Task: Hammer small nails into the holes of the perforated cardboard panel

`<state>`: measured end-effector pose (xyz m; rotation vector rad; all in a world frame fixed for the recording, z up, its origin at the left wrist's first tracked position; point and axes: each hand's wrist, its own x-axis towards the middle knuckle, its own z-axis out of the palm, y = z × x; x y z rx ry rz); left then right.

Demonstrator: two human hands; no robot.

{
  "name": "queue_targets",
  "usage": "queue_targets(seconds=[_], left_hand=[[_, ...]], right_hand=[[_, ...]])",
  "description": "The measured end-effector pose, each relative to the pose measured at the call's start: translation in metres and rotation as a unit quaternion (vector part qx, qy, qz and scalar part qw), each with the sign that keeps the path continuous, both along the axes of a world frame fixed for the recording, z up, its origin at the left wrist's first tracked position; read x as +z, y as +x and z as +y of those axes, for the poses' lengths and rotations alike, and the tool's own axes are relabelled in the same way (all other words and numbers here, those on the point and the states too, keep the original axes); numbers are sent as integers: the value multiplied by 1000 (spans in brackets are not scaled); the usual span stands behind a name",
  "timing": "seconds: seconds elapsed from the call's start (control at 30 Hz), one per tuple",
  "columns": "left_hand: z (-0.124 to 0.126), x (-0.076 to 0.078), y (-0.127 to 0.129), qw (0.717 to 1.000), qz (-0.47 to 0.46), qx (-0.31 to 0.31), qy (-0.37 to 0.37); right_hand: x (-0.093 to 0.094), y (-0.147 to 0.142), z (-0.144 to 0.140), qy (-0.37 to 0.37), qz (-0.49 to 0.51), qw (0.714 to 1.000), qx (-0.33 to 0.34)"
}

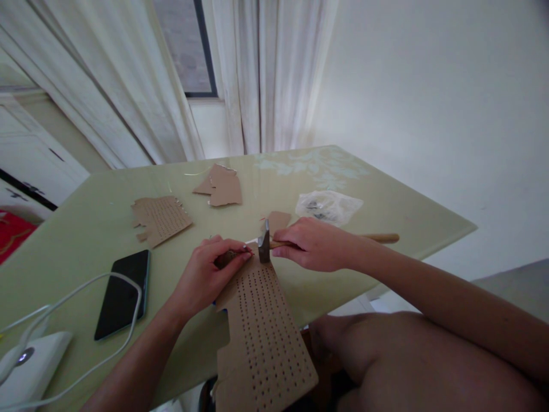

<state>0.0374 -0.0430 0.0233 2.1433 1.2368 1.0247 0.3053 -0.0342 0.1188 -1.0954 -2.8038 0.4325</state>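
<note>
Pale green glass tabletop (98, 229) has cardboard scraps (160, 219), a black phone (122, 293), a clear plastic bag (328, 206), white cable (86, 286) and a punched cardboard sheet (263, 337) on it.

A room in a home is shown: long white pleated curtains (274, 74) are hung beside a dark-framed window (189, 48), a pale green glass-topped table with a faint floral print (386, 212) is set near plain white walls (450, 103), and a black smartphone (123, 292) is laid on it.

Single head view, looking forward and down, close over table (98, 217) edge
</note>
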Motion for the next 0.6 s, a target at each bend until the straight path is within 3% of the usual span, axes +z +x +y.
queue_targets(seconds=[0.3,0.6], left_hand=[[0,6,3,999,28,-19,5],[0,1,2,999,-10,-48,-1]], right_hand=[[2,-4,0,2,-5,1000,-5],[1,-6,1,-10,0,1000,1]])
